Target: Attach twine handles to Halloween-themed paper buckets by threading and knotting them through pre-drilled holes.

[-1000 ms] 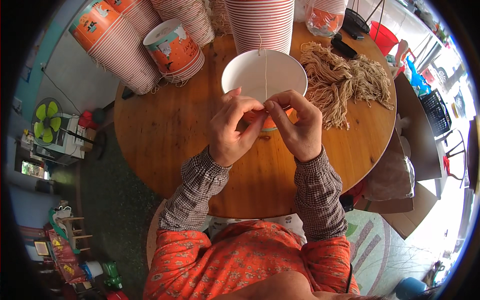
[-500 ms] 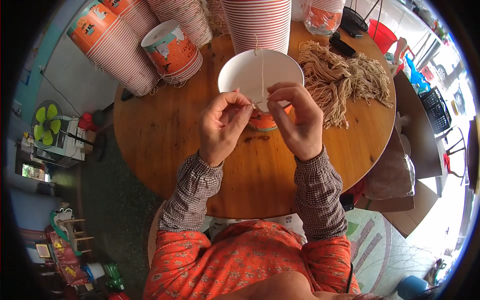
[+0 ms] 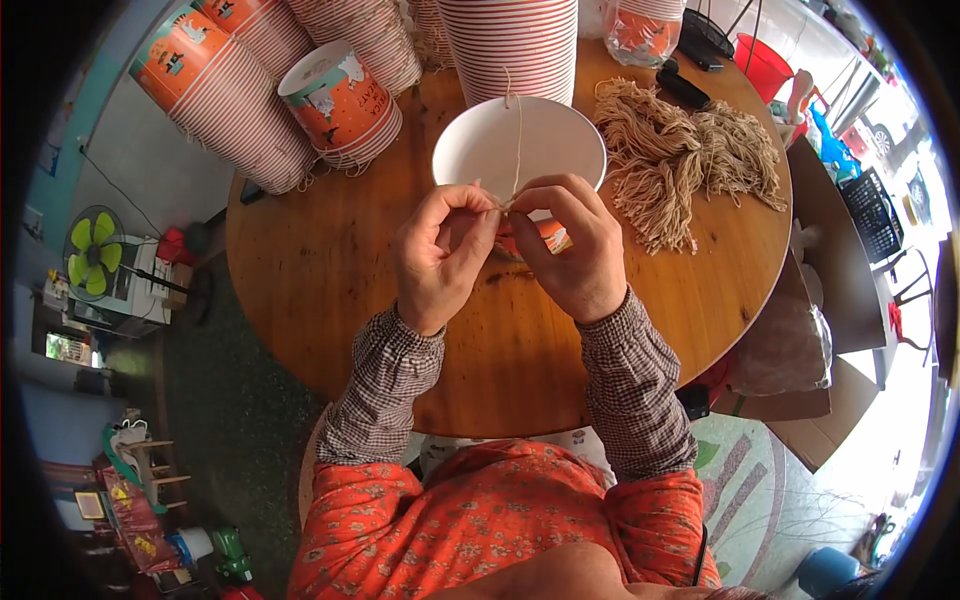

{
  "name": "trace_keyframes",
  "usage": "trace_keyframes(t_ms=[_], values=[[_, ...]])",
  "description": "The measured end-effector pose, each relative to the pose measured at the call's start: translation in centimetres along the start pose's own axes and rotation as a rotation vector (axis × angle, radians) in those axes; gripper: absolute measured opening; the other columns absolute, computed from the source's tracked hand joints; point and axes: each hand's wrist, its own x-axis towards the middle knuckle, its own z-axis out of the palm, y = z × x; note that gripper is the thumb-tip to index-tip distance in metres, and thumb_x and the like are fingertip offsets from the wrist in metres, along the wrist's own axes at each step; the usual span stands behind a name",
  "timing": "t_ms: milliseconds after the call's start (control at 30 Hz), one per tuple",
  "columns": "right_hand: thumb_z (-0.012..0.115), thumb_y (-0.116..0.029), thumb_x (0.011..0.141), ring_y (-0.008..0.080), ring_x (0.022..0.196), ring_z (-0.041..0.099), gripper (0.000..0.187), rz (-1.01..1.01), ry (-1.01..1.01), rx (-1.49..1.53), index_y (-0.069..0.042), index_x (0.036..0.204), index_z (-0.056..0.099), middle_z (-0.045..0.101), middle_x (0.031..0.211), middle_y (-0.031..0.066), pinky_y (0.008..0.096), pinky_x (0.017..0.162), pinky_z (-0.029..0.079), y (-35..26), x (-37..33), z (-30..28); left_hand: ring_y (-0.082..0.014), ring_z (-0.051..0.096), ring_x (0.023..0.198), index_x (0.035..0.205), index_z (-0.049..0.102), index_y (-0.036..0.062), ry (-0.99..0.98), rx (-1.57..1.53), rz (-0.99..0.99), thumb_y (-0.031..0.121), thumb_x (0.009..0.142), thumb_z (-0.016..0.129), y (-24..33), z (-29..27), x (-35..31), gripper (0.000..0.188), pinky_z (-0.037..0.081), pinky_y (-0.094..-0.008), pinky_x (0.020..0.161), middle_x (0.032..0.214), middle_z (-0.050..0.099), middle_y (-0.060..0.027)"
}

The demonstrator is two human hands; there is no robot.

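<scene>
A paper bucket (image 3: 480, 140), white inside and orange outside, stands upright in front of me on the round wooden table (image 3: 500, 370). A thin beige string (image 3: 519, 150) goes through its far rim and runs across the mouth to the near rim. There my left hand (image 3: 447, 250) pinches the string between thumb and index finger. Beside it, my right hand (image 3: 568, 245) is closed on the same string, its fingertips nearly touching the left ones. Any knot or hole between the fingertips is too small to make out.
Right of the bucket lies a heap of beige strings (image 3: 660, 160). A tall stack of white buckets (image 3: 510, 45) rises behind it. At the left are leaning stacks of orange buckets (image 3: 235, 100) and a shorter stack (image 3: 340, 105). Cardboard boxes (image 3: 780, 350) stand off the right edge.
My right hand has moved left and closed its pinch on the string, beside my left fingertips. The string across the bucket now slants toward the fingers. My left hand has hardly moved.
</scene>
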Motion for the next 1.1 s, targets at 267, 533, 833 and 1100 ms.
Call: trace_keyframes(t_ms=[267,533,833,1100], values=[[0.069,-0.002,0.074,0.0254,0.080,0.061,0.013,0.114,-0.031,0.162,-0.002,0.085,0.061,0.062,0.087,0.0082,0.0331,0.069,0.051,-0.2,0.0,-0.3,-0.0083,0.057,0.092,0.099,0.053,-0.0016,0.060,-0.032,-0.084,-0.001,0.090,0.058,0.5,0.1,-0.2,0.010,0.046,-0.0233,0.087,0.101,0.059,-0.0065],[0.069,-0.001,0.074,0.0259,0.079,0.062,0.015,0.094,0.016,0.108,-0.002,0.087,0.061,0.063,0.089,0.0086,0.0324,0.068,0.052,-0.4,0.1,-0.2,-0.0083,0.058,0.092,0.100,0.051,0.0003,0.157,-0.152,-0.181,0.000,0.090,0.060,0.9,-0.1,-0.2,0.014,0.048,-0.0222,0.085,0.098,0.059,-0.0051],[0.073,-0.004,0.069,0.0238,0.080,0.059,0.023,-0.086,0.039,-0.020,-0.007,0.089,0.062,0.061,0.087,0.0038,0.0355,0.071,0.047,-0.5,-0.1,0.4,-0.0099,0.062,0.079,0.100,0.050,-0.0008,0.120,-0.147,-0.169,0.000,0.090,0.060,1.4,0.4,-0.4,0.014,0.052,-0.0223,0.072,0.091,0.059,-0.0058],[0.068,0.002,0.070,0.0255,0.077,0.060,0.021,-0.064,0.081,-0.036,-0.005,0.087,0.060,0.061,0.085,0.0067,0.0347,0.069,0.049,-0.8,-0.2,0.4,-0.0087,0.061,0.080,0.101,0.051,-0.0003,0.111,-0.102,-0.126,-0.001,0.090,0.059,1.0,0.6,-0.5,0.014,0.052,-0.0215,0.072,0.091,0.058,-0.0039]])
